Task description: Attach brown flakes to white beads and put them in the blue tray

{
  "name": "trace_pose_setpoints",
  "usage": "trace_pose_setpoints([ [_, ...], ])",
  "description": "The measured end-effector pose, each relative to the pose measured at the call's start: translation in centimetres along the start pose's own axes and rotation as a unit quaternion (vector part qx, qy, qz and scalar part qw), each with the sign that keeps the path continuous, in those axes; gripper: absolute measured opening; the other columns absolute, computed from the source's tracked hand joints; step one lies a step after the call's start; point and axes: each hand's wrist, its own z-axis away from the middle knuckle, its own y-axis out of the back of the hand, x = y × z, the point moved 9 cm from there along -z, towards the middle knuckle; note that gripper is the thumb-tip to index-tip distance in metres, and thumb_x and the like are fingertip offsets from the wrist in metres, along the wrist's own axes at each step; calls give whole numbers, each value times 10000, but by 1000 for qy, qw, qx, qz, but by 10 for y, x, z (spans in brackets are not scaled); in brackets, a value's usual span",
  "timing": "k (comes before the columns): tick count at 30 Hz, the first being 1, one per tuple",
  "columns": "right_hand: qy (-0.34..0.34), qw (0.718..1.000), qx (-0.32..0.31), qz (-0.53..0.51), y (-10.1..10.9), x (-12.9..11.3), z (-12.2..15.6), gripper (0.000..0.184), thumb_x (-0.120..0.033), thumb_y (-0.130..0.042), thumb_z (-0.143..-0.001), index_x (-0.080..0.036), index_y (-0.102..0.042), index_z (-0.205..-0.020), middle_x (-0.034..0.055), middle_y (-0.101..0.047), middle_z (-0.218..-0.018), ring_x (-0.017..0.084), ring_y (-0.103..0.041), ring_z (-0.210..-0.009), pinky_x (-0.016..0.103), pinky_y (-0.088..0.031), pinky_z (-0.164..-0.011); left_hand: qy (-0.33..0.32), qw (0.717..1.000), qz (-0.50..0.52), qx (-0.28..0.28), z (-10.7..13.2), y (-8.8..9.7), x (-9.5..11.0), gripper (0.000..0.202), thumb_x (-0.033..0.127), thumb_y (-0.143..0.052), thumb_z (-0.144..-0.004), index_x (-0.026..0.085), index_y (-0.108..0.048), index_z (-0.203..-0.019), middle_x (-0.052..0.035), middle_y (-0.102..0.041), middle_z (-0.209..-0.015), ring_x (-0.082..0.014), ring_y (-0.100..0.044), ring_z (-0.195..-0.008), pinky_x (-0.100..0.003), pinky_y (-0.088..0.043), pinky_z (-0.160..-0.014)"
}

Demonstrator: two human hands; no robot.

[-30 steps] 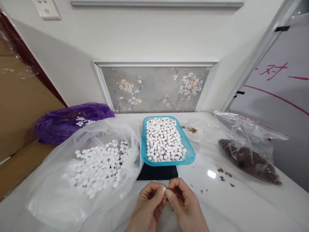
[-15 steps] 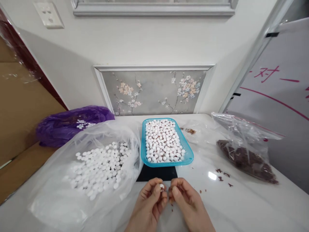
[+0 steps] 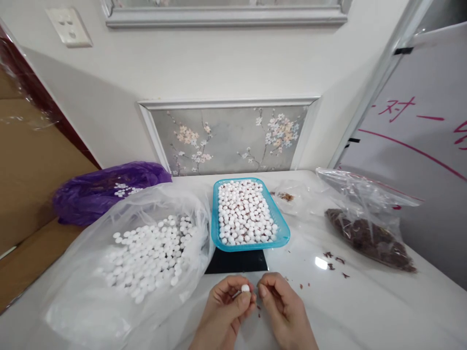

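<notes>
My left hand (image 3: pixel 228 306) pinches a small white round seed (image 3: pixel 245 288) between thumb and fingertips, low in the middle of the view. My right hand (image 3: pixel 279 304) is just beside it, fingers curled in a pinch; what it holds is too small to make out. Brown husk bits (image 3: pixel 260 311) lie on the white table below the hands. Straight ahead stands a blue tray (image 3: pixel 215 233) heaped with white seeds, resting on a black flat scale (image 3: pixel 237 261). To the left lies a clear plastic bag (image 3: pixel 91 291) with many white seeds spread inside.
A clear bag of brown husks (image 3: pixel 368 238) lies at the right, with loose brown flakes (image 3: pixel 333 260) near it. A purple bag (image 3: pixel 98 189) sits at the back left. A small clear bag with brown scraps (image 3: pixel 286 197) is behind the tray. A wall with a floral panel stands behind.
My hands have drawn slightly apart; the white seed now sits in the left fingertips alone. The camera view shifted a little.
</notes>
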Motion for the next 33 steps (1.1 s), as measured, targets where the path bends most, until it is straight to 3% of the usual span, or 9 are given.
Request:
trace_pose_setpoints([
  [12, 39, 999, -6, 27, -3, -4, 0, 220, -310, -471, -878, -205, -520, -692, 0, -495, -660, 138, -468, -594, 230, -380, -535, -79, 995, -54, -9, 0, 0, 8, 150, 214, -823, -534, 162, -689, -575, -4, -637, -561, -101, -555, -532, -208, -440, -569],
  [15, 45, 999, 8, 25, -1, -6, 0, 218, -307, -484, -871, -204, -530, -684, 1, -497, -656, 137, -470, -589, 226, -380, -519, -72, 996, -47, -11, -1, 1, 8, 150, 205, -824, -536, 157, -688, -576, -2, -646, -591, -94, -566, -535, -193, -456, -571],
  [21, 26, 999, -18, 33, -3, -7, 0, 206, -322, -475, -882, -205, -538, -724, 0, -504, -674, 142, -468, -599, 231, -393, -551, -28, 999, 6, 46, -3, 8, 5, 218, 151, -840, -511, 167, -730, -699, -20, -706, -739, -108, -638, -688, -194, -515, -702],
  [25, 22, 999, -32, 37, -2, -5, 1, 192, -308, -467, -890, -206, -528, -738, -7, -504, -682, 140, -474, -605, 231, -392, -567, -36, 998, -3, 46, -1, 3, 8, 300, 109, -851, -466, 169, -749, -742, -41, -733, -769, -116, -654, -710, -171, -516, -681],
  [33, 15, 999, -24, 15, -3, -6, 1, 191, -312, -487, -880, -204, -544, -733, -2, -507, -676, 142, -468, -598, 234, -392, -554, -36, 998, 10, 43, 1, 4, 7, 243, 115, -841, -501, 162, -746, -720, -43, -737, -750, -125, -665, -715, -193, -525, -715],
])
